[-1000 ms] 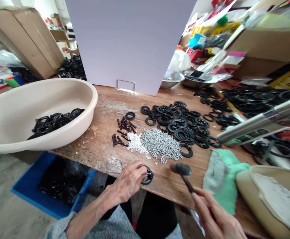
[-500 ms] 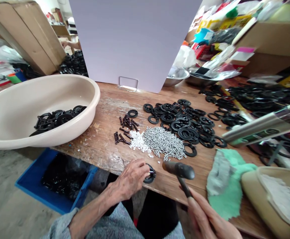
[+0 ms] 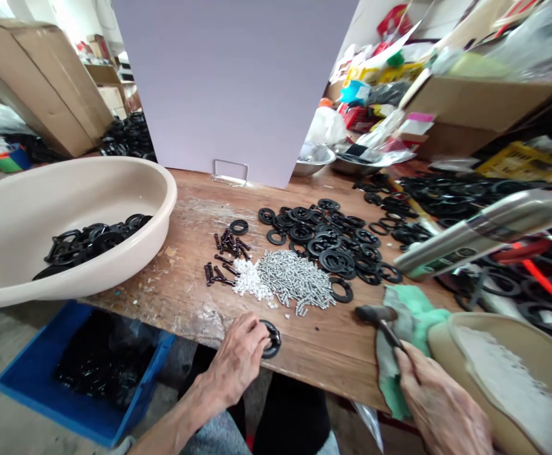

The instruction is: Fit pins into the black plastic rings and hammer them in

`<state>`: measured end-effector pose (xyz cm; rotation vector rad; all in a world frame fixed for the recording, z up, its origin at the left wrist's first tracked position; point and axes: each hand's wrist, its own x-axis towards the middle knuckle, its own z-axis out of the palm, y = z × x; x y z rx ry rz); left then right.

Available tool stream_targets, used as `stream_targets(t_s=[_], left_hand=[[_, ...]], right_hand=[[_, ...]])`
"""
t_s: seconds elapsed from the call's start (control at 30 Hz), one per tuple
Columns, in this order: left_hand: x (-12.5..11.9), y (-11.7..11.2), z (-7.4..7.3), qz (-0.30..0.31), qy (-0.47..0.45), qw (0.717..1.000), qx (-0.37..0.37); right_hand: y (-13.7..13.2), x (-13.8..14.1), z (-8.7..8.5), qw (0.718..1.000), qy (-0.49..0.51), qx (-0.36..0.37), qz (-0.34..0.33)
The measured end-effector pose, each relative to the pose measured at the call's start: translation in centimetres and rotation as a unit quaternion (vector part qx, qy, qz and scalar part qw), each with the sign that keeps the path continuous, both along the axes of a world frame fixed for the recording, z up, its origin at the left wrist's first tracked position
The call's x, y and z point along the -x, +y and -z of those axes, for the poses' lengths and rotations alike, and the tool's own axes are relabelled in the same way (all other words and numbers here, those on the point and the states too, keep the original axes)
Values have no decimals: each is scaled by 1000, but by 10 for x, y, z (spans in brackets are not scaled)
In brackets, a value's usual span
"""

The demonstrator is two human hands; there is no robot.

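Note:
At the table's front edge my left hand [image 3: 238, 360] is closed on a black plastic ring [image 3: 272, 339], its fingertips covering the ring's left part. My right hand [image 3: 439, 395] grips the handle of a hammer [image 3: 375, 313], whose dark head is over the edge of a green cloth [image 3: 411, 303]. Beyond my left hand lie a heap of small silver pins [image 3: 297, 278], a patch of tiny white pieces [image 3: 251, 280] and several short dark brown rods [image 3: 231, 243]. A pile of black rings [image 3: 330, 243] spreads farther back.
On the left, a large beige basin [image 3: 164, 218] holds black parts. Below it a blue crate [image 3: 67, 414] stands on the floor. A beige tub [image 3: 460, 344] with white contents sits at right, near a slanted metallic bar [image 3: 475, 234]. A grey-lilac panel [image 3: 238, 82] rises at the back.
My right hand has carried the hammer to the right, away from the ring and over to the green cloth. My left hand stays on the ring. The camera view has shifted slightly.

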<state>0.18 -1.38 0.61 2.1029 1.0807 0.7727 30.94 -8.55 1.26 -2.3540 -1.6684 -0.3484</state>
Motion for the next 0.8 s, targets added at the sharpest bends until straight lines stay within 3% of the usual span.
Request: stream_targets(t_s=[0.1,0.17,0.27,0.33,0.57,0.8], left_hand=[[-1,-1,-1,1,-15,1000,11],[-1,-2,-2,-10,-23,999,25],[3,-3,-6,-37,-32,998,49],[7,-4,-11,-52,-40,996,63],[19,4,-29,-73,-70,986,134],[19,8,-27,-67,-163,952,250]], right_hand=[[10,10,-4,993,-118,-14,-9],[20,27,-5,986,-125,-80,-83],[43,55,-2,964,34,-118,-236],[57,70,4,946,119,-106,-281],[71,81,13,944,139,-65,-293],[69,77,9,934,107,-41,-338]])
